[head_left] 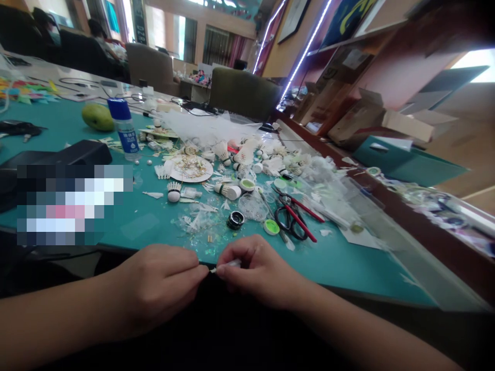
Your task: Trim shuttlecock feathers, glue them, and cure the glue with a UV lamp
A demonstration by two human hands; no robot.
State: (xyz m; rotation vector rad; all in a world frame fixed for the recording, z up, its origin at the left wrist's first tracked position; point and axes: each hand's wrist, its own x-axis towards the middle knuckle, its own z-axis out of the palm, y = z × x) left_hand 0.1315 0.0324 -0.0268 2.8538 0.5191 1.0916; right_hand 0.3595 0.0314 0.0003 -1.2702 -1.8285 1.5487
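Observation:
Close to the table's front edge, both of my hands meet over a small white feather (234, 263), which looks like one from a shuttlecock. My left hand (154, 288) is closed, its thumb and finger pinching the thin quill end. From the other side, my right hand (257, 273) pinches the white part between thumb and fingertips. Just beyond the hands stand a small open black jar (235, 220) and a green-filled lid (271, 226). Cut feather scraps (199, 219) lie beside them. A whole shuttlecock (174, 191) rests farther back on the left.
Red-handled pliers (299, 219) and black scissors (288, 219) lie right of the jar. Behind are a paper plate (193, 175) of small beads, piled shuttlecocks (243, 154), a blue-capped bottle (124, 129) and a green mango (97, 117). Cardboard boxes (359, 121) stand at right; people sit far left.

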